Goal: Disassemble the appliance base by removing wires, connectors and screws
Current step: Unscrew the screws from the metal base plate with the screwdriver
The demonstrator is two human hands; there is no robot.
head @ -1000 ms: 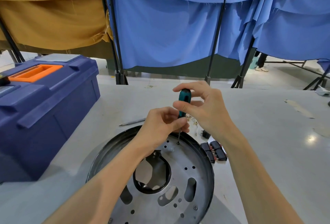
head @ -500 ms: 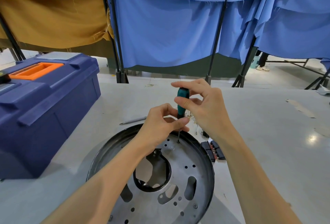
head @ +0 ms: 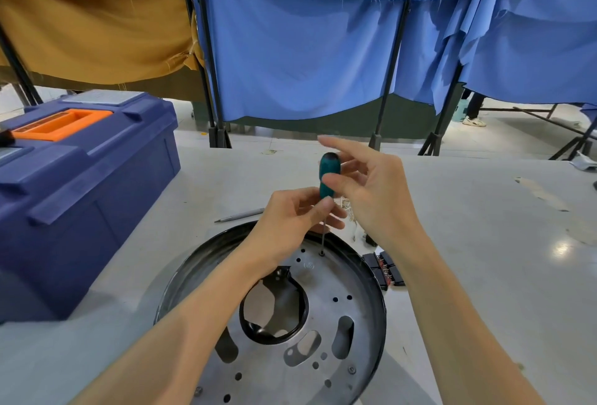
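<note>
We see the appliance base (head: 353, 278), a round metal plate with a black rim, lying flat on the bench (head: 484, 243) right in front of the person. The screwdriver (head: 329, 175), with its teal handle, stands almost upright, and its tip sits on a screw (head: 322, 253) near the far edge of the plate. The left hand (head: 290, 220) is curled, thumb and forefinger pinching the screwdriver where handle meets shaft. The right hand (head: 371, 191) is loose: fingers spread and mostly straight, forefinger pointing left above the handle, thumb laid against the handle's front. We can't tell whether its other fingers touch the handle behind. Black connectors (head: 386, 270) lie on the bench just right of the base. Pale wires (head: 347, 207) show behind the hands. A thin metal rod (head: 240, 214) lies beyond the base. A blue toolbox (head: 80, 185) sits at the left.
</note>
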